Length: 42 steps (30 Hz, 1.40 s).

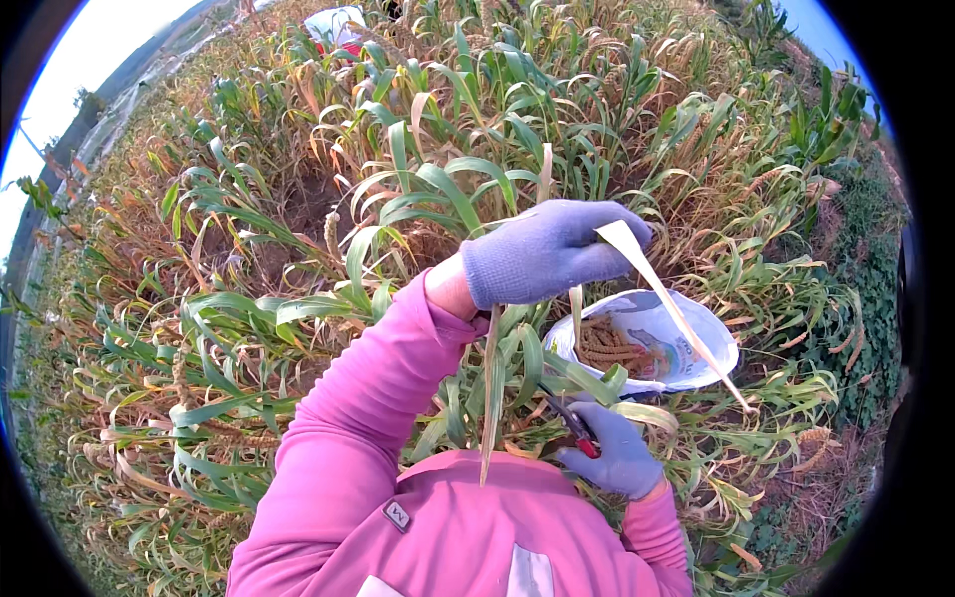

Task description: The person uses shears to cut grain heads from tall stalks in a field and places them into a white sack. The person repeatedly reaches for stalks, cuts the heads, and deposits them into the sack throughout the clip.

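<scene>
My left hand (556, 250), in a purple-grey knit glove, is raised over the stalks with its fingers curled around millet leaves. From between thumb and fingers a long pale dry leaf (675, 310) slants down to the right, in front of the bag. Another drying leaf (491, 395) hangs below the wrist. Lower and nearer my body, my right hand (615, 451), gloved alike, holds hand shears (574, 425) with red and dark handles. Their dark tip points up and left among green leaves. Leaves partly hide the blades.
An open white woven bag (712, 336) with cut millet heads (608, 343) inside stands just beyond my right hand. Dense millet plants (246, 313) surround me. Farther off is a white and red bag or container (333, 26). Low green growth (865, 298) borders the right side.
</scene>
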Each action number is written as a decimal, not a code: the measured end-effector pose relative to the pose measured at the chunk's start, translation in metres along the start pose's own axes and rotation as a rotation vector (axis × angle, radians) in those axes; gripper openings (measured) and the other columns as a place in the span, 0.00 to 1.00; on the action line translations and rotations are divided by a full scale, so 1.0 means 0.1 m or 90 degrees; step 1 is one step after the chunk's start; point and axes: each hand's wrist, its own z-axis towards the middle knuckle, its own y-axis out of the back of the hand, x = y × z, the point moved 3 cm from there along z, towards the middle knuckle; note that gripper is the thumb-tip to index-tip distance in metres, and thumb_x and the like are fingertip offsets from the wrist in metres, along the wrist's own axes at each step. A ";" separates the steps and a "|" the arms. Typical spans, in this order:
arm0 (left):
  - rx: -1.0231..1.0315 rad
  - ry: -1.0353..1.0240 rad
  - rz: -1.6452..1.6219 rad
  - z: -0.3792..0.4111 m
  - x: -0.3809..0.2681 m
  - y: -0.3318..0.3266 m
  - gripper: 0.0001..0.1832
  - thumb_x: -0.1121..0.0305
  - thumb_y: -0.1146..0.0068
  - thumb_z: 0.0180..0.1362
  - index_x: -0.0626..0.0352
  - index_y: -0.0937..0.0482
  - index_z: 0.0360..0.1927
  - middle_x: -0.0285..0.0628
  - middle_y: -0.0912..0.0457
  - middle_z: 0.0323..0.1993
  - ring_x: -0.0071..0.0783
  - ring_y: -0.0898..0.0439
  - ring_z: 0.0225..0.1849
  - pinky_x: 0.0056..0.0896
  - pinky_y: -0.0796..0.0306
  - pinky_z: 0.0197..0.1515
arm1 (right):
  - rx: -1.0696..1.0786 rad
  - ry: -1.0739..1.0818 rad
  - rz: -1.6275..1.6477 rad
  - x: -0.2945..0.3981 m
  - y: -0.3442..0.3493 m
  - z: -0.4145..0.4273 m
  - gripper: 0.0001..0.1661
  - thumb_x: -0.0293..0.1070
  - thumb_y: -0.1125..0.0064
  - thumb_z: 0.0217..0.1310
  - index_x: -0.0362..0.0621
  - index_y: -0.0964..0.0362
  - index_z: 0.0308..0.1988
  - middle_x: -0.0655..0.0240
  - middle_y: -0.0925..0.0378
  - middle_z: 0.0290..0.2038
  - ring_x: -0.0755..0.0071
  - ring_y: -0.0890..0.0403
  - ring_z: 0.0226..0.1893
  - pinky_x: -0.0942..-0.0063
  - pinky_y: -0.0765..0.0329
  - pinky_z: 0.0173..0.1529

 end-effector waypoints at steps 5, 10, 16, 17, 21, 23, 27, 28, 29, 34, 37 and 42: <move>-0.667 0.088 0.275 -1.38 0.05 1.89 0.26 0.62 0.39 0.60 0.65 0.27 0.57 0.45 0.18 0.46 0.31 0.20 0.48 0.33 0.27 0.52 | -0.097 0.028 0.234 0.23 0.23 -0.19 0.32 0.39 0.34 0.51 0.38 0.33 0.54 0.64 0.25 0.36 0.70 0.24 0.35 0.70 0.25 0.45; -0.334 0.394 0.590 -2.47 1.41 2.31 0.24 0.52 0.40 0.59 0.62 0.24 0.50 0.45 0.19 0.37 0.39 0.21 0.39 0.37 0.28 0.47 | 0.007 0.098 0.359 0.89 0.11 0.17 0.32 0.38 0.36 0.57 0.35 0.37 0.57 0.67 0.29 0.43 0.75 0.28 0.44 0.74 0.29 0.51; -0.358 0.301 0.431 -2.09 0.93 1.50 0.15 0.57 0.51 0.66 0.61 0.27 0.38 0.56 0.22 0.31 0.60 0.24 0.39 0.49 0.32 0.38 | -0.029 0.109 0.085 1.16 -0.24 1.22 0.33 0.54 0.43 0.63 0.37 0.34 0.53 0.54 0.23 0.34 0.57 0.21 0.37 0.63 0.27 0.46; -0.313 0.274 0.464 -2.02 0.77 1.37 0.14 0.58 0.51 0.66 0.61 0.28 0.38 0.57 0.23 0.31 0.61 0.24 0.39 0.50 0.32 0.37 | -0.037 0.081 0.031 1.01 -0.34 1.42 0.34 0.57 0.43 0.62 0.37 0.34 0.51 0.51 0.23 0.36 0.54 0.20 0.39 0.62 0.27 0.46; -0.228 0.273 0.515 -2.16 0.56 1.04 0.13 0.59 0.50 0.65 0.60 0.30 0.37 0.55 0.23 0.31 0.60 0.24 0.37 0.53 0.32 0.35 | 0.017 0.049 0.034 0.93 -0.70 1.60 0.35 0.61 0.46 0.62 0.38 0.34 0.49 0.47 0.24 0.37 0.49 0.21 0.39 0.60 0.27 0.46; -0.262 0.282 0.516 -2.24 0.53 0.97 0.12 0.61 0.50 0.65 0.60 0.30 0.38 0.55 0.23 0.30 0.59 0.23 0.37 0.52 0.31 0.35 | 0.080 0.041 0.038 0.90 -0.79 1.58 0.36 0.62 0.47 0.62 0.38 0.34 0.50 0.46 0.25 0.41 0.48 0.22 0.43 0.60 0.28 0.49; -0.285 0.269 0.550 -2.32 0.51 0.89 0.10 0.64 0.48 0.61 0.60 0.29 0.39 0.54 0.22 0.31 0.59 0.22 0.36 0.53 0.30 0.36 | 0.089 0.063 0.039 0.90 -0.94 1.50 0.36 0.61 0.49 0.63 0.38 0.34 0.52 0.46 0.25 0.42 0.48 0.23 0.45 0.61 0.29 0.52; -0.269 0.252 0.547 -2.32 0.49 0.84 0.10 0.65 0.47 0.61 0.60 0.29 0.39 0.54 0.22 0.31 0.58 0.22 0.36 0.53 0.30 0.36 | 0.083 0.060 0.049 0.89 -0.95 1.53 0.36 0.61 0.49 0.64 0.38 0.34 0.53 0.46 0.25 0.42 0.48 0.23 0.45 0.61 0.29 0.52; -0.253 0.235 0.544 -2.33 0.47 0.78 0.10 0.65 0.47 0.60 0.59 0.28 0.39 0.53 0.22 0.32 0.58 0.22 0.36 0.52 0.29 0.36 | 0.077 0.057 0.059 0.89 -0.96 1.55 0.36 0.60 0.49 0.64 0.38 0.33 0.53 0.47 0.25 0.42 0.47 0.23 0.45 0.61 0.29 0.52; -0.211 0.250 0.553 -2.48 0.29 0.66 0.09 0.69 0.44 0.55 0.61 0.28 0.38 0.51 0.23 0.32 0.56 0.22 0.38 0.48 0.30 0.38 | 0.036 0.031 0.231 1.11 -0.99 1.50 0.26 0.51 0.44 0.65 0.39 0.31 0.48 0.65 0.27 0.29 0.73 0.24 0.32 0.72 0.26 0.40; -0.482 0.243 0.557 -2.77 -0.03 1.06 0.07 0.67 0.43 0.59 0.58 0.26 0.35 0.47 0.23 0.28 0.46 0.21 0.31 0.42 0.29 0.33 | 0.063 0.086 0.566 1.21 -0.80 1.23 0.23 0.47 0.46 0.67 0.38 0.33 0.50 0.68 0.27 0.31 0.74 0.25 0.33 0.71 0.26 0.37; -0.924 0.124 0.416 -3.94 -0.82 1.75 0.02 0.73 0.43 0.63 0.58 0.22 0.37 0.30 0.24 0.27 0.14 0.28 0.29 0.20 0.33 0.31 | 0.471 0.156 0.681 1.74 -0.83 0.58 0.43 0.53 0.34 0.50 0.30 0.36 0.55 0.57 0.27 0.39 0.64 0.24 0.41 0.66 0.27 0.50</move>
